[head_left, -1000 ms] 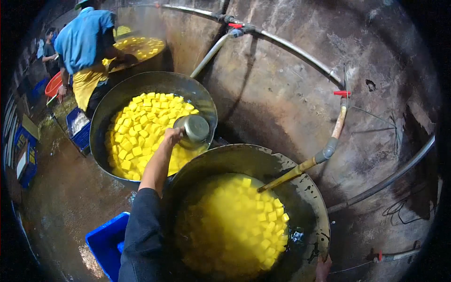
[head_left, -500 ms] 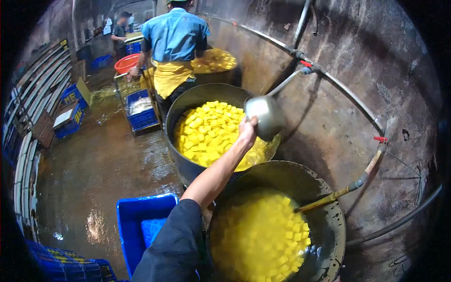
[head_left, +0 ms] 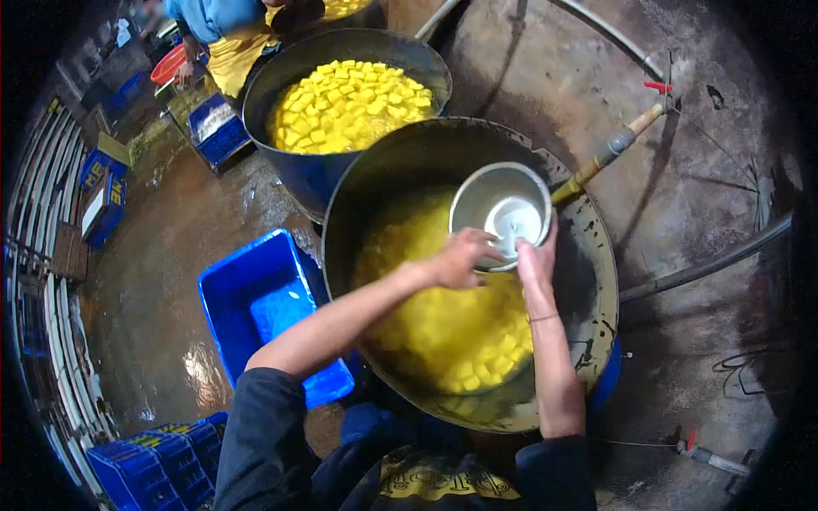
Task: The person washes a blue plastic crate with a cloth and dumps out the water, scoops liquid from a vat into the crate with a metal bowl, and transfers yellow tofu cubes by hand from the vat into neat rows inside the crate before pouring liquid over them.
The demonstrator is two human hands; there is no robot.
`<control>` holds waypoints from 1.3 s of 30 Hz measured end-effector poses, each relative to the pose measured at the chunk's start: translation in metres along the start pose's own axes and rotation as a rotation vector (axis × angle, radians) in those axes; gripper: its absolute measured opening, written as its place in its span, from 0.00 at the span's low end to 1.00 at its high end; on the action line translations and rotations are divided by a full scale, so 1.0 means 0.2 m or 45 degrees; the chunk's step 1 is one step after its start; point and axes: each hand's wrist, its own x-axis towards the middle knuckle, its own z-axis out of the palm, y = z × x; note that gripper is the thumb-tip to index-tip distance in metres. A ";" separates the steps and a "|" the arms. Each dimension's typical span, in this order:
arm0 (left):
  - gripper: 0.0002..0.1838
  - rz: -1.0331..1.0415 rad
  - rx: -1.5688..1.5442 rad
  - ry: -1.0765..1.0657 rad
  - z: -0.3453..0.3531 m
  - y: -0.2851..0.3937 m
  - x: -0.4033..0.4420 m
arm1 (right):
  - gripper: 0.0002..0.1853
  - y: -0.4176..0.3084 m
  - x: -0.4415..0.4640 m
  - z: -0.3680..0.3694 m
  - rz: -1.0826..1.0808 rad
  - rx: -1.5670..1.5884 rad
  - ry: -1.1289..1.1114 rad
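Observation:
A round metal bowl (head_left: 484,203), its pale inner bottom facing up toward me, is held tilted over the near vat (head_left: 354,213). My right hand (head_left: 537,255) grips its lower right rim, thumb inside. At the lower left rim is my left hand (head_left: 464,258), fingers hooked over the edge. Below both hands, the near vat contains cloudy yellow liquid (head_left: 400,298). Yellow blocks (head_left: 490,362) show along its front right side; others are blurred under the liquid.
A second vat (head_left: 256,111) full of yellow blocks stands beyond. To the left are a blue bin (head_left: 247,255) on the wet floor (head_left: 153,298) and blue crates (head_left: 153,468). A pipe (head_left: 609,153) reaches the near vat from the wall. Another person (head_left: 226,38) stands at the far vats.
The bowl has come from beside the second vat to over the near vat, and my right hand has joined it. My view has turned downward.

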 end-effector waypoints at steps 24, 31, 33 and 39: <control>0.26 -1.619 0.422 -0.594 0.83 -0.12 -0.37 | 0.32 1.19 0.14 0.03 -0.011 -0.246 -0.782; 0.16 -1.130 0.235 -0.982 0.34 0.78 -0.21 | 0.02 0.68 0.19 -0.16 0.222 -0.132 -1.005; 0.22 -0.965 0.112 -0.794 0.35 1.18 -0.33 | 0.06 0.38 0.06 -0.25 0.325 -0.007 -1.109; 0.27 -0.653 0.442 -0.059 0.63 1.60 -0.58 | 0.30 -0.51 -0.65 -0.36 -0.289 0.161 -1.321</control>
